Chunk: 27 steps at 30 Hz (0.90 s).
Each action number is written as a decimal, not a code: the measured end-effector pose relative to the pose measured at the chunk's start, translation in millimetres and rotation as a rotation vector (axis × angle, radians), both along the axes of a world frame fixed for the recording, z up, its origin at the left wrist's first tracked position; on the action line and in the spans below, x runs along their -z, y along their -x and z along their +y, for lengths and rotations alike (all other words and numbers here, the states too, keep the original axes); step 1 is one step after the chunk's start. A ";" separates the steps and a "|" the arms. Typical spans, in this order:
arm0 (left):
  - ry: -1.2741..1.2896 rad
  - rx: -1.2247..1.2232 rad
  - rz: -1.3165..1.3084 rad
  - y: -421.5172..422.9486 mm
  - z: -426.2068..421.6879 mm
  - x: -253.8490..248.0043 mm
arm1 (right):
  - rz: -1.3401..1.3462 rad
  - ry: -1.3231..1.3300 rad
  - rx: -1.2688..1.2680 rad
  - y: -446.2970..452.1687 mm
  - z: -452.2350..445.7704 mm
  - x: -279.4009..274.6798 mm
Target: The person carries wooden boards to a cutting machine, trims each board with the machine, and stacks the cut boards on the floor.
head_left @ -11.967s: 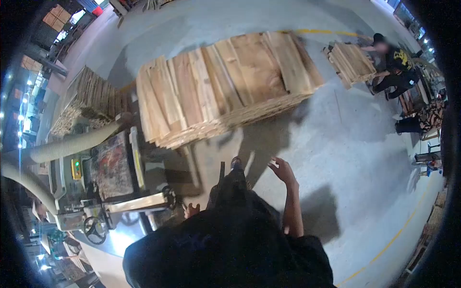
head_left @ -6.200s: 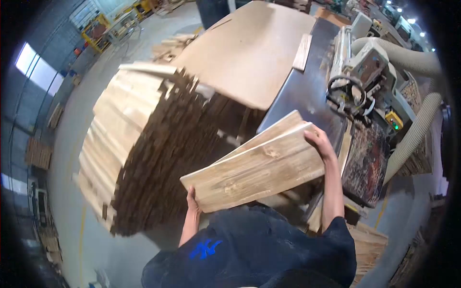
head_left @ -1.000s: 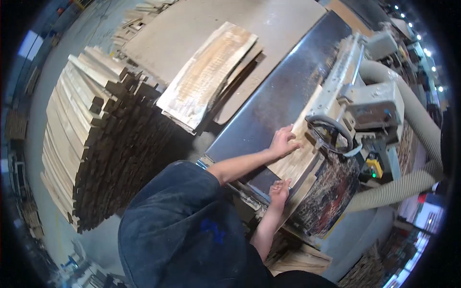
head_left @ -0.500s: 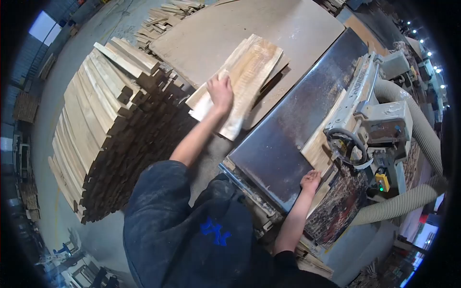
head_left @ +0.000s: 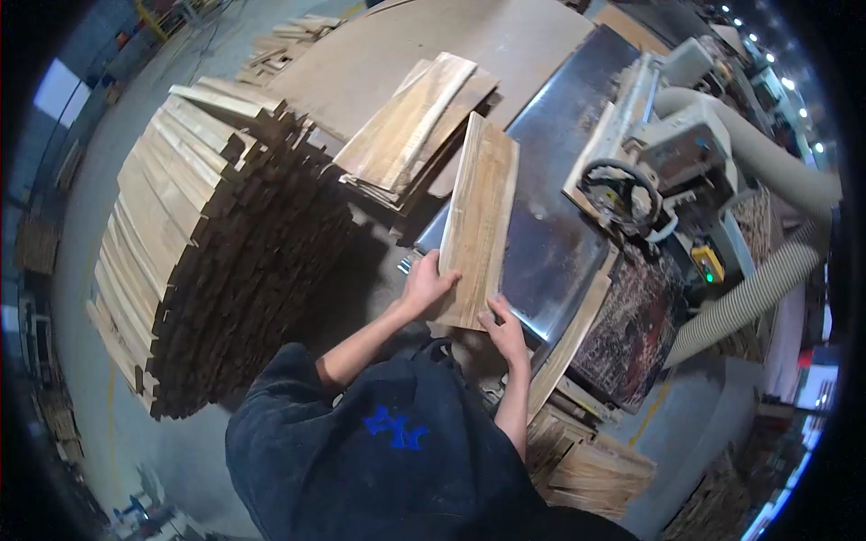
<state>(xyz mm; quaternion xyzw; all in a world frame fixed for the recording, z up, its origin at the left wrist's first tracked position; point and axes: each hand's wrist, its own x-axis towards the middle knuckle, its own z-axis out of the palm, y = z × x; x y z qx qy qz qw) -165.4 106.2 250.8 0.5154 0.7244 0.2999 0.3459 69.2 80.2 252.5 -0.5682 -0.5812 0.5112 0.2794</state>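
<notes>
A flat wooden board (head_left: 480,221) with a pale live edge is held in front of me, its far end pointing away over the machine's metal table. My left hand (head_left: 430,284) grips its left edge near the close end, thumb on top. On the opposite edge, my right hand (head_left: 505,332) is closed at the near corner. Beyond the board, several more boards (head_left: 406,122) lie loosely piled on a big tan panel. To the right, another wooden piece (head_left: 591,158) lies along the machine's fence, partly hidden by the handwheel.
A tall stack of planks (head_left: 171,198) stands at left. On the right is a woodworking machine with a dark metal table (head_left: 564,207), a handwheel (head_left: 619,197), a ribbed hose (head_left: 758,307) and a yellow switch box (head_left: 708,264). Wood offcuts (head_left: 595,473) lie low at right.
My left hand has come back from the pile with a board. My right hand has left the wood at the machine and moved left to grip that board's other edge.
</notes>
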 end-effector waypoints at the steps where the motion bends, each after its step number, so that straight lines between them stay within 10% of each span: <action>1: -0.042 0.054 -0.001 -10.0 -7.1 -30.5 | -0.002 0.200 -0.157 -6.7 -7.8 -11.2; 4: -0.007 0.419 -0.313 -36.4 -20.5 -116.9 | 0.495 0.294 -0.258 -31.1 -33.2 -30.0; 5: -0.160 0.485 -0.477 -48.0 -20.0 -93.6 | 0.204 0.096 -0.194 -25.7 -39.6 -66.6; 8: -0.391 0.484 0.373 -73.3 -19.6 -31.1 | 0.177 0.292 0.153 -35.3 -67.3 -13.7; 10: -0.298 0.513 0.494 -80.1 -28.3 8.7 | 0.410 0.459 0.334 -27.4 -100.4 15.6; 20: -0.415 0.665 0.417 -152.6 -27.1 29.5 | 1.304 0.710 0.979 -12.5 -167.9 78.6; 27: -0.476 0.710 0.402 -186.4 -5.7 27.0 | 0.999 0.600 0.814 -18.3 -162.3 112.6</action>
